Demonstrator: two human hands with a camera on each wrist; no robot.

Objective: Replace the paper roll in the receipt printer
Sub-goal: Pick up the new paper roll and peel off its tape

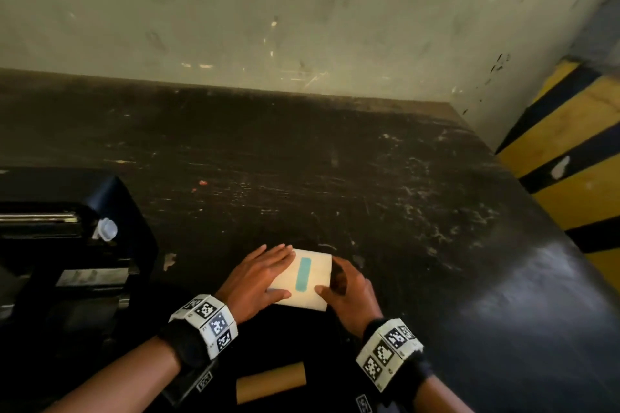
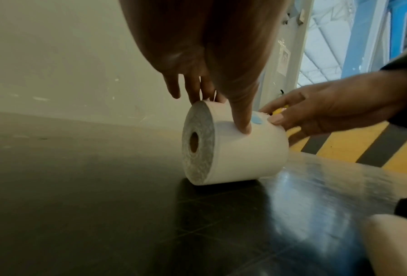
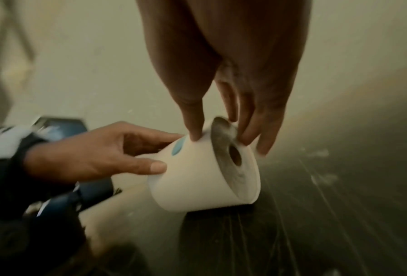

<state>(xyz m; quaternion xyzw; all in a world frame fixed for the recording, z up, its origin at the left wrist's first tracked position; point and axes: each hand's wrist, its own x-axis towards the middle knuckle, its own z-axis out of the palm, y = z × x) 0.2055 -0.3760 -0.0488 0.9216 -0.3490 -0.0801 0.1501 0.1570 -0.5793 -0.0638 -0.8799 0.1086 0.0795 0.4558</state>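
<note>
Both forearms reach forward, wrists close together. Left hand [image 1: 258, 275] palm down, fingers nearly straight over the top of the paper roll [image 1: 318, 282], thumb pressed against its near side. Right hand [image 1: 349, 292] pinches the opposite end: thumb on top, fingers curled over the end face.

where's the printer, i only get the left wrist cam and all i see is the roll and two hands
Observer: The printer stands to the left of the left hand.
Operator: is the old core out
Observer: A bare cardboard core lies on the table, nearer the person than the paper roll.
Operator: how's the right hand holding the far end
Observer: The right hand pinches that rim, thumb on the curved side, fingers on the end face.
</note>
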